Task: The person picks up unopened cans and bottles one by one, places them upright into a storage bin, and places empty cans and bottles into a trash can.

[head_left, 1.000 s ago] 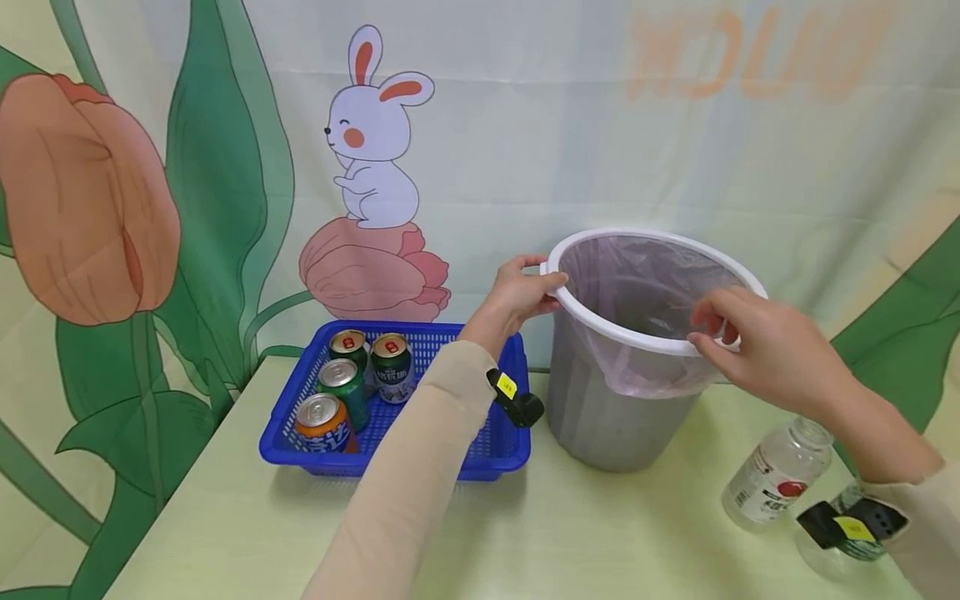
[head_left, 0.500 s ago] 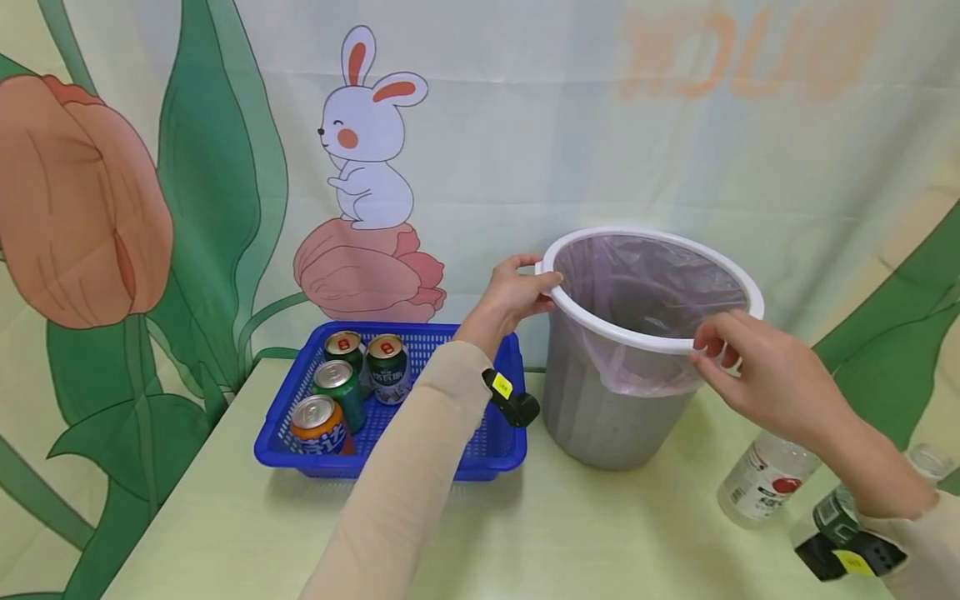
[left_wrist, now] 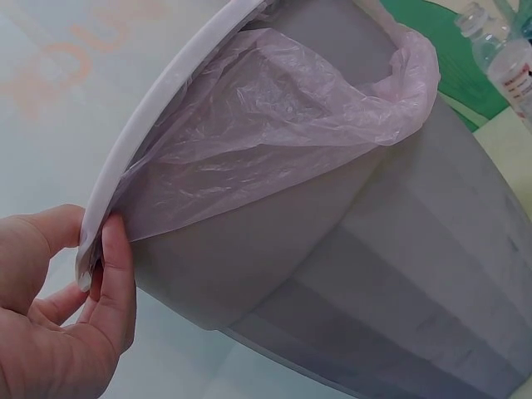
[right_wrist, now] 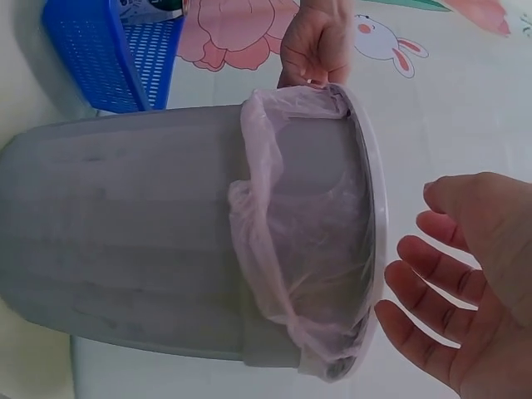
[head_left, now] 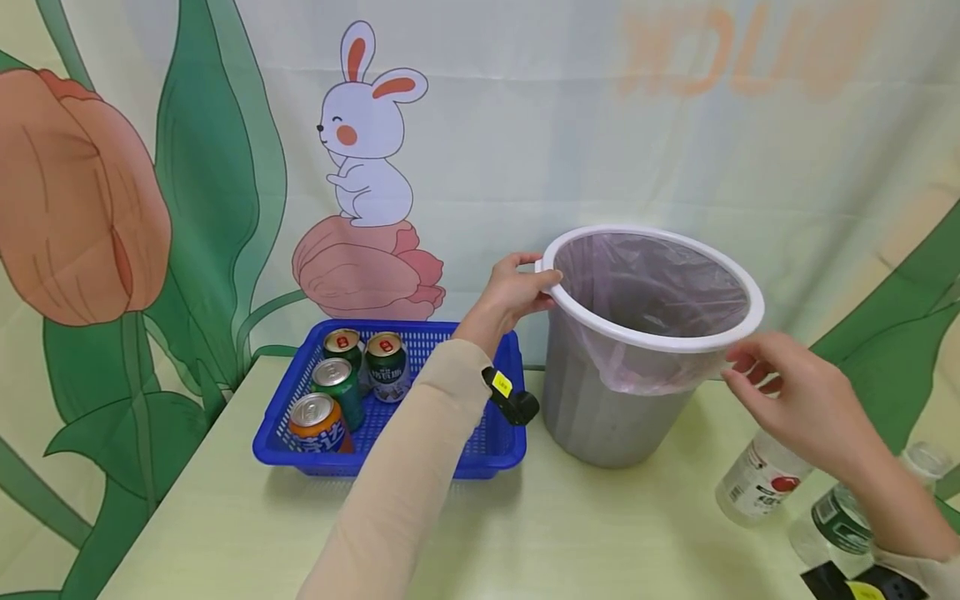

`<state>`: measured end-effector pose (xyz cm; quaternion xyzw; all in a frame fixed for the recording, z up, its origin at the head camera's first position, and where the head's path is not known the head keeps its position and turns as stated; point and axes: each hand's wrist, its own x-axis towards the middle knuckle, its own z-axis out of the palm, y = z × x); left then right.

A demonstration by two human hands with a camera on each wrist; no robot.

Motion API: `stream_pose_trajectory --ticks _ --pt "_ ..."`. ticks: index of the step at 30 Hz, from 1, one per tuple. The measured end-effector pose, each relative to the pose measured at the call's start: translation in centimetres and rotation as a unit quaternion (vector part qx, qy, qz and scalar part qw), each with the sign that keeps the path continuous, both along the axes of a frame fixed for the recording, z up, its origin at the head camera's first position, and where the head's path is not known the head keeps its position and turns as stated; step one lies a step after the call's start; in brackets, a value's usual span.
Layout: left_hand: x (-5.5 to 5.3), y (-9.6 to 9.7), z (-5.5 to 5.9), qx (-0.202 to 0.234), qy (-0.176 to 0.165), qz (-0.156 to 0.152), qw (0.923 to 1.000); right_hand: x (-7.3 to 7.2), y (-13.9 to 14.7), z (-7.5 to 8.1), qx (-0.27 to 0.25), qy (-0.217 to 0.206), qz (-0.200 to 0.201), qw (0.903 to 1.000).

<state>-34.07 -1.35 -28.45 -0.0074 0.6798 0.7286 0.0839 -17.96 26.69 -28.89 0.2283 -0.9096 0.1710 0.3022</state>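
A grey trash can [head_left: 607,417] with a white rim ring [head_left: 637,335] stands on the table, lined with a thin pinkish plastic bag [left_wrist: 274,125] whose edge hangs over the outside. My left hand [head_left: 513,293] pinches the ring at its left side, thumb on top and fingers beneath. In the left wrist view those fingers [left_wrist: 116,274] curl around the ring's edge. My right hand [head_left: 806,400] is off the ring, just beyond its right side, with fingers loosely bent and nothing in them. The right wrist view shows its fingertips [right_wrist: 399,320] close by the ring.
A blue plastic basket [head_left: 277,458] left of the can holds several drink cans, among them an orange can [head_left: 318,425] and a green can [head_left: 337,387]. Two clear plastic bottles, one with a white label [head_left: 761,483] and one with a green label [head_left: 840,521], stand at right, partly behind my right arm.
My right hand has come away from the ring's front right side, moving right and slightly down. The left hand keeps its grip on the ring.
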Motion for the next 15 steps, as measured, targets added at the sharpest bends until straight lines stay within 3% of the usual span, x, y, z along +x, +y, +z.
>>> stream_pose_trajectory --ticks 15 --pt "0.0 0.1 0.0 -0.001 -0.004 0.003 1.0 2.7 2.1 -4.4 -0.092 -0.068 -0.074 0.9907"
